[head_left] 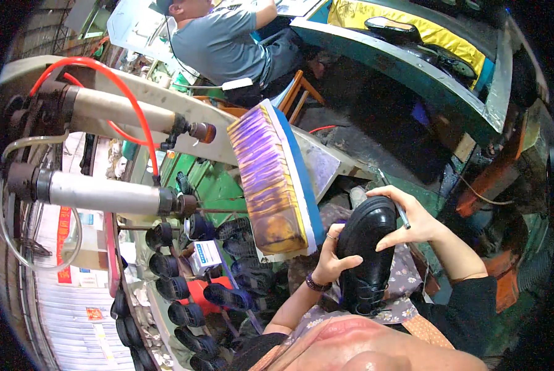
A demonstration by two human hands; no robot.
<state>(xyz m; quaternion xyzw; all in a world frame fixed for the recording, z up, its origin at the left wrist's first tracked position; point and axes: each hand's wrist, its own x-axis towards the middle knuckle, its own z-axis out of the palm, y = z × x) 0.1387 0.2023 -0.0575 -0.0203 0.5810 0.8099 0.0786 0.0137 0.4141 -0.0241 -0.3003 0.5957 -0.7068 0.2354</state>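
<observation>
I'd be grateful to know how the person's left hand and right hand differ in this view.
The left hand has a dark bracelet at its wrist; none shows on the right hand. The right hand also keeps a slim pen-like tool among its fingers; no tool shows in the left hand. The right hand grips nearer the toe than the left hand. Both hold the black shoe.

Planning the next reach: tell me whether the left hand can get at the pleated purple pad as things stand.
Probably yes: the left hand appears near the pleated purple pad, with nothing visible between them. It holds the black strap shoe, though, so it may need freeing first.
</observation>
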